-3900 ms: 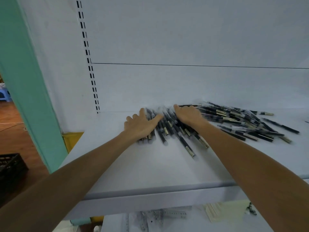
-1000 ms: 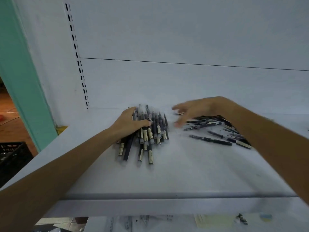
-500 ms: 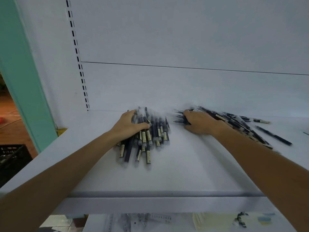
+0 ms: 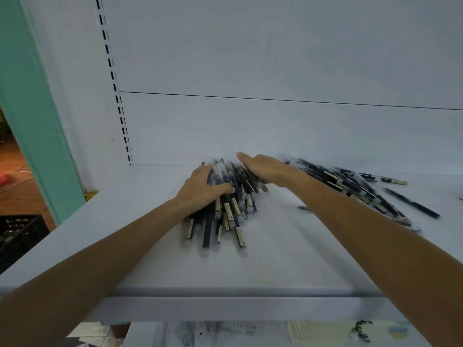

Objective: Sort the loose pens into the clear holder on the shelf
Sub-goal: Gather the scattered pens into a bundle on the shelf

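Note:
A bundle of dark pens (image 4: 225, 216) with pale labels lies lengthwise on the white shelf (image 4: 275, 261), near the back wall. My left hand (image 4: 200, 191) grips the bundle's left side, with the thumb laid across the top of the pens. My right hand (image 4: 263, 169) has straight fingers and presses edge-on against the bundle's right side. More loose pens (image 4: 350, 181) lie in a scattered heap behind my right forearm. One pen (image 4: 413, 204) lies apart at the far right. No clear holder is in view.
A slotted upright (image 4: 115, 83) runs down the back wall at the left. Beyond the shelf's left end stand a teal post (image 4: 32, 108) and a black crate (image 4: 17, 234) on the floor. Rulers and paper goods (image 4: 213, 331) lie on the shelf below.
My right hand left the heap at the right and swept left, and it now presses against the bundle. My left hand stayed on the bundle.

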Demonstrator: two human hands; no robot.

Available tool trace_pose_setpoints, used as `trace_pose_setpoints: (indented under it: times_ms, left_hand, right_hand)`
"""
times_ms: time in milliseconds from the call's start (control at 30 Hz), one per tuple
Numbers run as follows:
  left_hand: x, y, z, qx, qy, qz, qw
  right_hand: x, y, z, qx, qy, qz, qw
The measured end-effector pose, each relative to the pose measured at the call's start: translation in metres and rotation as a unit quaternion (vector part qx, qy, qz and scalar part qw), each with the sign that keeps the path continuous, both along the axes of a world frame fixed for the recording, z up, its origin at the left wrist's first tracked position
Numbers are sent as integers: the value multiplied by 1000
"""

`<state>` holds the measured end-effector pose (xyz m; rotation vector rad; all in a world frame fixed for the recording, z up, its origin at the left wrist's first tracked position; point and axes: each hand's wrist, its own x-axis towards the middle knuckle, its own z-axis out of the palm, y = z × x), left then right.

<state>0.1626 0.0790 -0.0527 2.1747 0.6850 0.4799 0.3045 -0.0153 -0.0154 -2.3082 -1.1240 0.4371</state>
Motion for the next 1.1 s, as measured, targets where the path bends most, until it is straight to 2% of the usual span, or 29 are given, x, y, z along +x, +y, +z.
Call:
trace_pose_setpoints:
  times_ms: [100,200,267,333,533,633,900,1033,1100]
  left_hand:
    - [-1,-1,-1,9,10,3,1000]
    - [-1,1,-3,20,7,1,1000]
    - [1,3,-6,18,6,2,1000]
    - [3,4,-7,17,2,1,1000]
    - [0,-8,-2,7,-8,-3,1000]
    - [2,-5,-5,14,-18,-4,1000]
    - [3,-4,-8,33,-27,-3,999]
    - [1,-3,-8,31,-27,-1,999]
    - [-1,-2,-8,35,-27,-2,999]
  right_hand:
    - [40,-35,7,12,-157,0,987]
    - [88,-81,8,-65,-283,-61,955]
    - [107,-107,-2,-132,-271,-110,947]
    - [113,-117,-17,-164,-224,-114,954]
    - [89,-74,-36,-106,-288,-51,950]
    - [76,-49,-40,-84,-271,-34,958]
    - [69,-32,-32,-57,-289,-19,955]
    - [61,-27,-22,-65,-352,15,934]
    - [61,-25,-15,-75,-351,6,933]
